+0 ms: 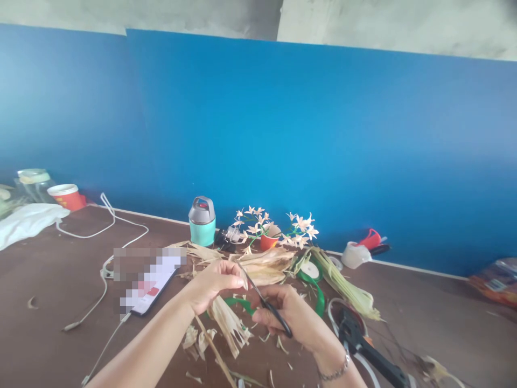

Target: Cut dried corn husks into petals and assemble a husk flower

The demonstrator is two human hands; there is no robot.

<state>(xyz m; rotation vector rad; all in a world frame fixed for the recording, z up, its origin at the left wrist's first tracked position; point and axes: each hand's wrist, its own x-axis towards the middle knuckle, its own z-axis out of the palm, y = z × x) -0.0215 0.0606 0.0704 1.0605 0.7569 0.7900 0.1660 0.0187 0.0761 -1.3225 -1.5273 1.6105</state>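
Note:
My right hand (pixel 278 307) is closed around black-handled scissors (pixel 277 317), whose thin dark blade points up and to the left. The blade tip reaches the fingers of my left hand (pixel 220 281), which is closed in a pinch. Whatever lies between those left fingertips is too small to make out. Below the hands is a bundle of dried corn husk (pixel 230 326) among husk scraps. Wider dried husks (pixel 262 264) lie just behind, and green ribbon (pixel 240 304) passes under the hands.
Behind stand a turquoise flask (pixel 202 229) and pale artificial flowers (pixel 301 226) by an orange cup (pixel 270 237). On the left lie a phone (pixel 161 275) and white cable (pixel 105 269). To the right are a ribbon spool (pixel 310 270), a greenish husk bundle (pixel 347 288) and a black tool (pixel 374 358).

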